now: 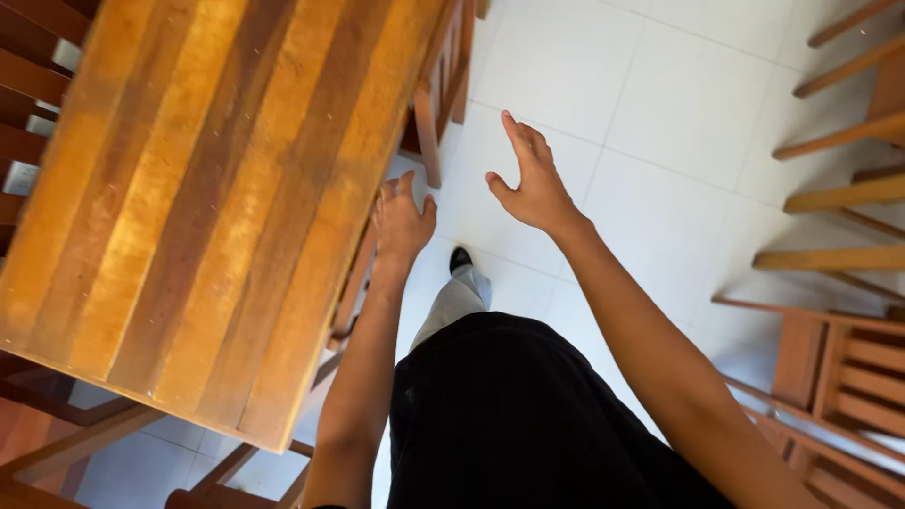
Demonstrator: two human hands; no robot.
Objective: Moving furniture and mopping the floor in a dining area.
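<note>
Table (pixel 198 207) lies left, chairs (pixel 839 358) right, both hands (pixel 401 221) between, seemingly touching nothing.

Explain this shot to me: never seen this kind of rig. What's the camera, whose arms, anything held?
There is one picture, from a camera worn on a person's head, looking straight down. The two bare arms are that person's own. The left hand is at the long edge of a striped wooden table; whether it touches cannot be told. The right hand is spread open in the air over the white tiled floor, holding nothing. No object shows on the visible tabletop. Wooden chairs stand around. Below are dark clothing and one foot in a dark shoe.
</note>
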